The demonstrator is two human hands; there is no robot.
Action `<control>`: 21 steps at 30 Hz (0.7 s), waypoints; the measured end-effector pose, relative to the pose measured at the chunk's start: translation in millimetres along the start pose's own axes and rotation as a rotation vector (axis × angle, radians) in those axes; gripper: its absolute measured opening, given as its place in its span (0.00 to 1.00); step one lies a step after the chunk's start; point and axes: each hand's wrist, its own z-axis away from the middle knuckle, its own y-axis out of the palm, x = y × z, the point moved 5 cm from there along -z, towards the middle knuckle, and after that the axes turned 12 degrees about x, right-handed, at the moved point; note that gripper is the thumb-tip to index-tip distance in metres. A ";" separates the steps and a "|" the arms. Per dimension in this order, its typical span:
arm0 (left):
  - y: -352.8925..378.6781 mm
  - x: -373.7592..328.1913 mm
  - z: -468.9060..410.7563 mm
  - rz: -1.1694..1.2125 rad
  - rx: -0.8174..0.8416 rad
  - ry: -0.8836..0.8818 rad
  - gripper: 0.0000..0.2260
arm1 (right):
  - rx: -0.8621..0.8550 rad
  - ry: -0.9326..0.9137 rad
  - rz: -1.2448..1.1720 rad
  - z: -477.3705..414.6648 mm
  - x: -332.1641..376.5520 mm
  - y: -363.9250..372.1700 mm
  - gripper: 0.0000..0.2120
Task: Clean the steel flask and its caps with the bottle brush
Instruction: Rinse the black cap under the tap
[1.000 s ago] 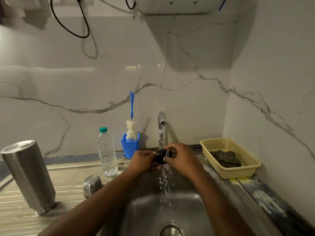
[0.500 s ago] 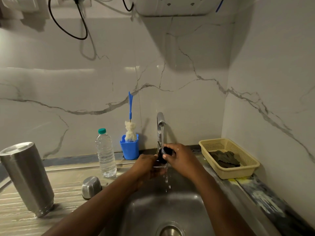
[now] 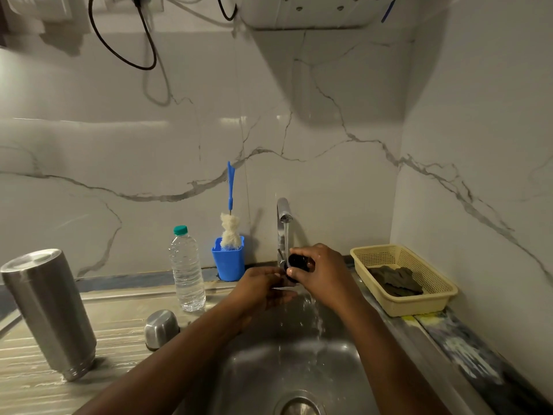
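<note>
Steel flask (image 3: 51, 313): standing on the surface (image 3: 36, 384), far left of the tap (image 3: 282, 217), nobody touching it.
Steel cap (image 3: 161, 327): sitting dome-up on the surface, left of the tap and nearer the camera.
Water bottle (image 3: 187, 271): standing upright with its green lid on, left of the tap.
Bottle brush (image 3: 230, 232): resting head-up in the blue holder (image 3: 229, 263), just left of the tap, blue handle leaning on the wall.
Left hand (image 3: 260, 286): reaching in below the tap's stream, fingertips meeting the black cap's lower edge; I cannot tell whether it is gripping or only touching.
Black cap (image 3: 297, 262): and here's the action, sitting right under the tap with water running onto it.
Right hand (image 3: 326, 271): curling fingers and thumb round the black cap, holding it just right of the stream.
Sink (image 3: 269, 369): lying directly below the tap, water splashing down into it.
Basket (image 3: 431, 298): sitting right of the tap against the side wall, a dark cloth (image 3: 395, 280) lying inside.
</note>
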 end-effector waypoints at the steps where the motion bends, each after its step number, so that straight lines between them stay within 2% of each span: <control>1: 0.7 0.4 -0.1 -0.009 0.003 -0.005 0.13 | 0.008 0.000 0.014 -0.4 -0.6 0.8 0.22; 12: -5.1 6.1 3.5 0.027 -0.029 -0.026 0.09 | 0.030 0.023 -0.056 -0.5 -4.3 4.9 0.21; 16: -10.4 5.7 0.3 0.092 -0.048 0.002 0.09 | 0.077 0.040 -0.079 -2.5 -5.2 6.1 0.21; 21: -14.6 0.4 0.4 0.007 -0.066 0.089 0.09 | 0.142 0.111 -0.049 -4.6 -13.5 10.8 0.21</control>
